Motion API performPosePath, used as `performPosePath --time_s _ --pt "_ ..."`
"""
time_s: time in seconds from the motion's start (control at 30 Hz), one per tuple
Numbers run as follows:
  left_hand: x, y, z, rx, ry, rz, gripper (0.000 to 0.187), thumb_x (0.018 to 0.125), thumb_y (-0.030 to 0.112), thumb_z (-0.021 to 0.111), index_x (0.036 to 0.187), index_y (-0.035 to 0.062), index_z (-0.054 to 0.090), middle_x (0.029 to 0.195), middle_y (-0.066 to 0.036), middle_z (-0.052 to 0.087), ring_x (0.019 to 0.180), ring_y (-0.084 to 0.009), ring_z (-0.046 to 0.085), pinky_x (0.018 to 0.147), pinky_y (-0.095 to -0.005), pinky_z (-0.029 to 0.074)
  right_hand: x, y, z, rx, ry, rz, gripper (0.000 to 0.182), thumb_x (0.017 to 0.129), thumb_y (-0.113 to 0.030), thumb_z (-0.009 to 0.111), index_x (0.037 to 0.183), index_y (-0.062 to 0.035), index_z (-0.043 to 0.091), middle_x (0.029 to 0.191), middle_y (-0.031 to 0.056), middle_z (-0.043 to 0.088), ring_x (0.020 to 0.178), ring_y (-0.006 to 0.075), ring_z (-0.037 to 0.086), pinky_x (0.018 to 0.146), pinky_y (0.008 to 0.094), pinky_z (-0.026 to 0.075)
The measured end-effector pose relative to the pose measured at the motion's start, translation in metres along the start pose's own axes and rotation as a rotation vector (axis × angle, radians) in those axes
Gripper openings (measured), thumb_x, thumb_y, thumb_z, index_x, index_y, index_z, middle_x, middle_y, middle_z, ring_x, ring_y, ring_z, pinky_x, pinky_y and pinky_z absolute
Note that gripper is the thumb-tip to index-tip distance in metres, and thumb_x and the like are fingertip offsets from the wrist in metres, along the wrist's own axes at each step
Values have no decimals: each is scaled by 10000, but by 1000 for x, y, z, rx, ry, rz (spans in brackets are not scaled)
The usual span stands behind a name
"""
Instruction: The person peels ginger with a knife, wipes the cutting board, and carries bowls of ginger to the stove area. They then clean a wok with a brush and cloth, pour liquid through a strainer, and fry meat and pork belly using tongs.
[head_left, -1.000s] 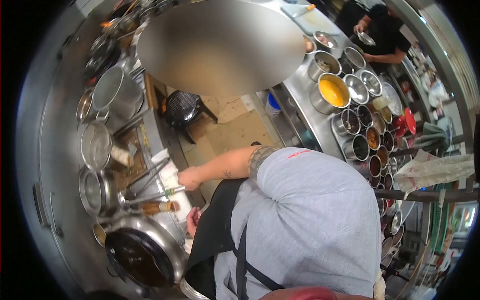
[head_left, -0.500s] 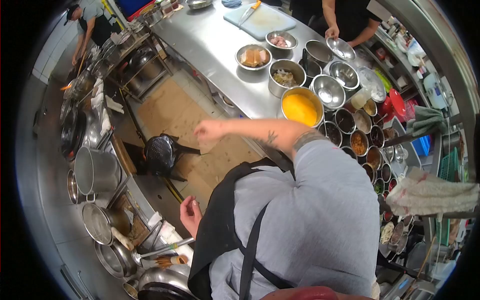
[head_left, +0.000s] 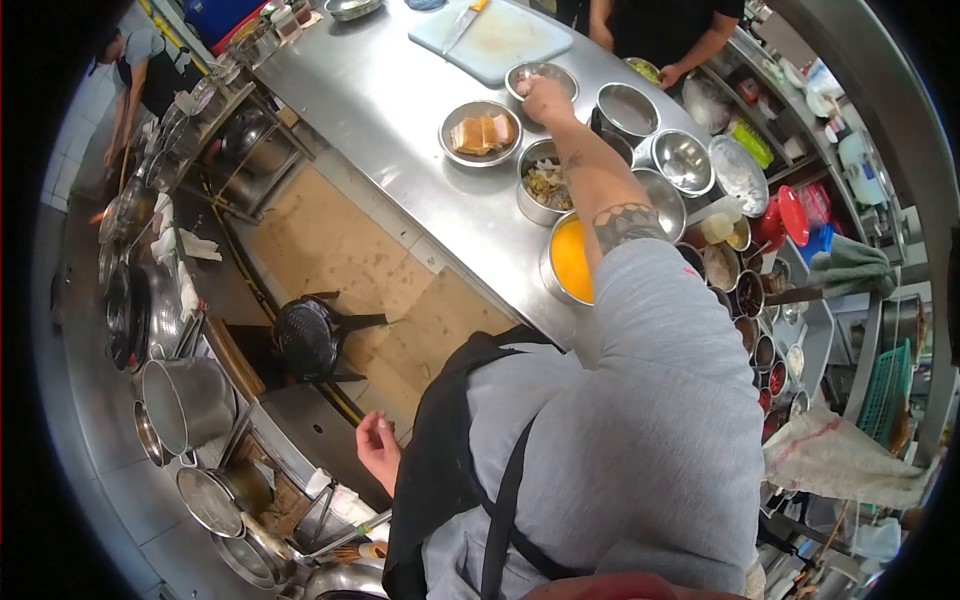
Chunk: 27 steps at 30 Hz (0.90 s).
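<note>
Right hand (head_left: 546, 99): reaching across the steel counter (head_left: 400, 130), back of the hand upward, fingers dipped into a small bowl (head_left: 562, 79); the fingertips are hidden, so how far open they are, and whether they grip anything, cannot be told.

Left hand (head_left: 378, 450): in front of the black apron (head_left: 430, 480), well apart from the counter; fingers loosely curled, nothing seen in them.

Small bowl: steel, on the counter near the pale blue board (head_left: 490, 50); it holds pink pieces (head_left: 526, 84) – perhaps raw meat, too small to be sure.

Good reach: the step looks like a dip into the small bowl; done well, it would likely want a light pinch, a straight lift over the rim and a raised elbow; the arm crosses above other food, so a low sleeve could brush it, and drips could fall in.

Slab bowl (head_left: 447, 134): wide steel, near the small bowl; thick tan and brown slabs (head_left: 480, 134) lie side by side in it.

Mixed pot (head_left: 545, 212): steel, partly behind the forearm; pale and brownish bits, kind unclear.

Yellow pot (head_left: 549, 277): just beside the mixed pot, close under the sleeve (head_left: 650, 275); bright yellow contents, perhaps liquid.

Shiny bowl (head_left: 683, 162): beyond the arm; bare metal shows inside.

Far side: a co-worker's hand (head_left: 671, 75) beside a bowl of something green (head_left: 646, 71).
</note>
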<state>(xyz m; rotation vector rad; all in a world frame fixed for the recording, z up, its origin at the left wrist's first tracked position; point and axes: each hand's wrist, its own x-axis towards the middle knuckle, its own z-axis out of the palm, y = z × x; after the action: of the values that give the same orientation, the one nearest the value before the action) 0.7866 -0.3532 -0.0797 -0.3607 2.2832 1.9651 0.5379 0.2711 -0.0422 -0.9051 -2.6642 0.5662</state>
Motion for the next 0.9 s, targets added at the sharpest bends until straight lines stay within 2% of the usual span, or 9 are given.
performPosePath --time_s 0.1,0.2,0.33,0.43,0.5,0.57,0.73,0.9 --pt "5 20 3 87 -12 14 217 987 109 604 1161 -20 603 1087 -99 673 940 -134 611 858 -283 505 21 30 15 -152 17 411 415 889 -295 601 1218 -49 664 1261 180 645 1180 304 622 976 409 505" --pt "8 19 3 53 6 14 226 989 117 606 1168 -21 603 1089 -96 674 931 -133 611 857 -283 501 37 59 30 -75 -140 545 453 887 -334 608 1211 -21 662 1290 160 639 1201 278 619 983 381 506" --pt "5 22 4 91 -15 -46 229 993 129 606 1175 -10 604 1099 -89 674 933 -125 607 854 -276 503 42 69 29 69 -275 678 433 886 -336 596 1197 -47 678 1294 154 637 1198 292 618 989 371 502" --pt "4 7 2 76 -8 -72 224 995 132 605 1174 -2 600 1095 -80 673 924 -115 605 849 -264 506 50 75 41 164 -219 718 412 876 -321 626 1180 -49 686 1295 154 635 1200 298 615 993 372 500" --pt "1 5 4 65 -4 -89 222 995 132 606 1173 0 599 1091 -77 672 924 -113 605 849 -264 507 53 76 49 194 -182 710 402 897 -308 599 1161 -16 678 1153 175 657 1011 297 645 850 379 525" --pt "0 6 5 54 0 -114 222 994 133 608 1172 2 597 1087 -74 671 928 -113 606 850 -266 508 55 76 58 164 -146 649 408 941 -292 536 1124 50 662 863 212 706 630 292 706 563 389 578" --pt "-3 -1 12 16 -16 -126 211 985 133 621 1157 12 602 1051 -66 680 859 -103 600 804 -258 501 68 80 77 176 -143 673 358 938 -263 574 1106 43 654 839 176 707 616 287 706 524 405 577" --pt "-4 -6 15 -16 -36 -157 208 979 137 629 1147 16 603 1031 -64 689 811 -97 593 769 -256 497 51 50 46 741 -67 984 250 952 -104 533 1135 57 585 858 209 693 654 306 716 533 441 609"
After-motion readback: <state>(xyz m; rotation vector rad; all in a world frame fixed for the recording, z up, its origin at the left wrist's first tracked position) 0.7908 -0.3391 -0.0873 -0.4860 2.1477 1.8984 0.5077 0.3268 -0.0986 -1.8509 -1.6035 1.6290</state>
